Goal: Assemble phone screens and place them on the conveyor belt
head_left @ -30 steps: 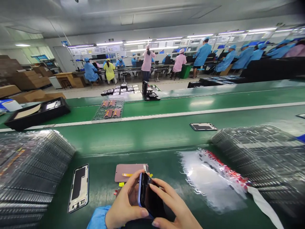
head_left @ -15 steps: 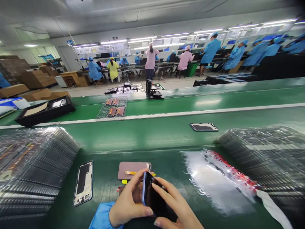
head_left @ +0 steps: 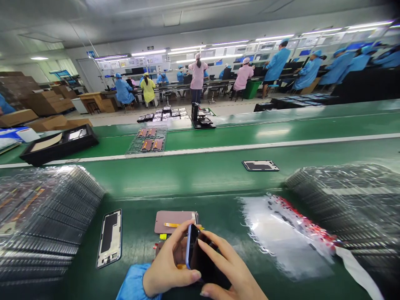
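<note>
Low in the middle, my left hand [head_left: 171, 260] is closed round the left side of a smartphone [head_left: 203, 260] with a blue edge and a dark, glossy front. My right hand [head_left: 233, 266] is closed on the phone's other side, its fingers across the dark front and its thumb near the lower end. The phone is tilted. Just beyond my hands lies a brownish screen panel [head_left: 170, 221] with an orange flex strip. A second brownish part below it is largely hidden by my left hand. To the left, a phone frame [head_left: 109, 238] lies flat on the green surface.
Stacked clear trays stand at left [head_left: 46, 216] and right [head_left: 346, 196]. Clear plastic films with red tabs [head_left: 287, 233] lie right of my hands. Another phone frame [head_left: 261, 165] is on the green belt [head_left: 175, 177]. Beyond are a tray of panels [head_left: 148, 141] and several people.
The phone frame on the belt has moved a little to the left. My hands and the phone stay almost in place, with the right fingers shifted slightly left.
</note>
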`<state>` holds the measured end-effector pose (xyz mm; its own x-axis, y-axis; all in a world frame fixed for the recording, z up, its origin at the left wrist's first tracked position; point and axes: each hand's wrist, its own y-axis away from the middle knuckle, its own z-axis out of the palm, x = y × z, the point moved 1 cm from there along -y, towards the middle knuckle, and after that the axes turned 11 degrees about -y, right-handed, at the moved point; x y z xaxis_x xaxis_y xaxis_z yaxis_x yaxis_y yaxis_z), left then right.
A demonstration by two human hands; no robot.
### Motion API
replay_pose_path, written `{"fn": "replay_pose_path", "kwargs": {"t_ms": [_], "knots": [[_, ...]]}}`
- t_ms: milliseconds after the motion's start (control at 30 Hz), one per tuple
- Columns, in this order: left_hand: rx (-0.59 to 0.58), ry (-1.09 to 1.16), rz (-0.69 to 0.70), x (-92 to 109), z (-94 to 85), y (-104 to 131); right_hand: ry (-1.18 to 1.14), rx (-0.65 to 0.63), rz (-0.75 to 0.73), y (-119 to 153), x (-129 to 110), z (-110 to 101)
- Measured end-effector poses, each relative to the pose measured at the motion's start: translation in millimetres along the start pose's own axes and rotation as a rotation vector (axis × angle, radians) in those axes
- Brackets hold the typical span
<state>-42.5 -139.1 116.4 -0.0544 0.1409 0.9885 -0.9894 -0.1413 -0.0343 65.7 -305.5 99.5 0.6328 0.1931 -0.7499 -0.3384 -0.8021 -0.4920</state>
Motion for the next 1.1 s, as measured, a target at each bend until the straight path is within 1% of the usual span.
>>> {"fn": "replay_pose_path", "kwargs": {"t_ms": [100,233,567,867,1100], "knots": [[0.004,-0.026,0.005,-0.5,-0.2,0.6,0.023,-0.001,-0.021,-1.2,-1.9,-0.9],[0.022,-0.047,0.002,0.4,0.1,0.7,0.033,-0.001,-0.009,-2.8,-3.7,-1.4],[0.025,-0.024,0.016,4.7,1.2,0.0,0.049,-0.02,-0.016,-5.3,-7.2,-2.4],[-0.011,-0.063,0.014,10.1,1.6,1.9,0.065,0.001,-0.037,-4.1,-8.9,-2.1],[-0.035,-0.075,0.028,9.7,0.7,3.7,0.039,0.013,-0.063,-6.1,-13.9,-3.3]]}}
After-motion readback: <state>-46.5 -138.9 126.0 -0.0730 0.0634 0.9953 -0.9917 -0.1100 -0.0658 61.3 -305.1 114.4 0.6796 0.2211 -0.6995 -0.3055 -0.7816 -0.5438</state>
